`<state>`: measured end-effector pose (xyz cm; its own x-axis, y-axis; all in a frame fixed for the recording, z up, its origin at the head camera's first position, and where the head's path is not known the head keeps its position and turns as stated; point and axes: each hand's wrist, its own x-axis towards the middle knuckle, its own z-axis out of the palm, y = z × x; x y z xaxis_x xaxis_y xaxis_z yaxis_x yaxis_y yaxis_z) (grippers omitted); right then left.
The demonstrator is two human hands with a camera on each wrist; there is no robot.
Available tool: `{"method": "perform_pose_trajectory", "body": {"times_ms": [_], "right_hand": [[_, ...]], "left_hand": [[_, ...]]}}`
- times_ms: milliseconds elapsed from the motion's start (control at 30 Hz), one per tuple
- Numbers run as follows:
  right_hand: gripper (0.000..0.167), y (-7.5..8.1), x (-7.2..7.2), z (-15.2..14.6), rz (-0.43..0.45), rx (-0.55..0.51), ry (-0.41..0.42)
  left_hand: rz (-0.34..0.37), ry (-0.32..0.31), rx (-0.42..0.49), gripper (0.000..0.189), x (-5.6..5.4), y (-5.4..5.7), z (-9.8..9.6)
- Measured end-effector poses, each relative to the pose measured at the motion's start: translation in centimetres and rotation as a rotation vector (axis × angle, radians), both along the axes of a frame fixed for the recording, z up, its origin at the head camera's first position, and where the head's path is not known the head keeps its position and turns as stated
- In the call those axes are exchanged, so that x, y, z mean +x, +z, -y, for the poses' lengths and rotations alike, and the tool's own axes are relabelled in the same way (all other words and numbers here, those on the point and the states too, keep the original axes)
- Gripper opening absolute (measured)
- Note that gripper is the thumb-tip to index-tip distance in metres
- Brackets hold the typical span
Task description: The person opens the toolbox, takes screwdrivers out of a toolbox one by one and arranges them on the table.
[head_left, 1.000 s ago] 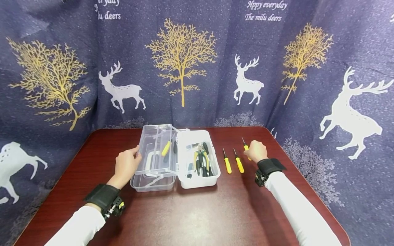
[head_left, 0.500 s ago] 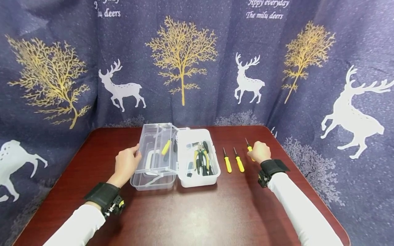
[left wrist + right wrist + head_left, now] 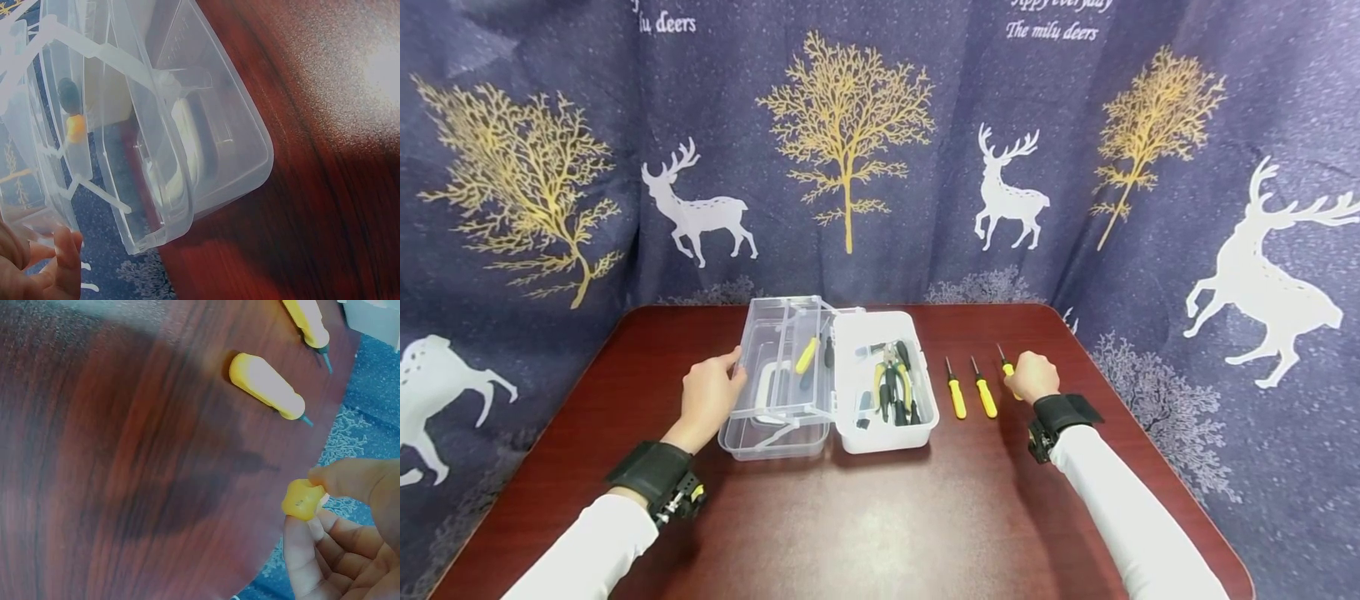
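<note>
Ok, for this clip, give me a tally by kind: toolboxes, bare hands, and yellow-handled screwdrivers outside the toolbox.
Toolbox: 1, standing open
Bare hands: 2, left hand and right hand
Yellow-handled screwdrivers outside the toolbox: 3, the nearest one to it, the middle one and the one in the right hand
Total: 6

Navy backdrop cloth, upper right: "The milu deers", top-clipped "everyday" above. Upper left: "deers", partly cropped. Yellow screwdriver butt mark illegible.
</note>
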<state>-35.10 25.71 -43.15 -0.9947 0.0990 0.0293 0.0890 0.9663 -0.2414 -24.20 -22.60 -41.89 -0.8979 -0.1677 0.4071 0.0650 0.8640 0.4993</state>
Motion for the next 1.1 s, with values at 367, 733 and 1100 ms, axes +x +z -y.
{"method": "perform_pose_trajectory", "body": {"times_ms": [367, 733, 1100], "right_hand": [[0.022, -1.8, 0.0, 0.5, 0.002, -0.011, -0.007], [0.024, -2.5, 0.4, 1.0, -0.008, -0.019, -0.017], [0.026, -2.6, 0.7, 1.4, 0.000, -0.003, -0.007]], "left_hand": [[-0.019, 0.001, -0.009, 0.038, 0.0, 0.1, 0.0], [-0.021, 0.012, -0.008, 0.038, 0.0, -0.1, 0.0], [0.001, 0.012, -0.003, 0.039, -0.1, -0.1, 0.1]]}}
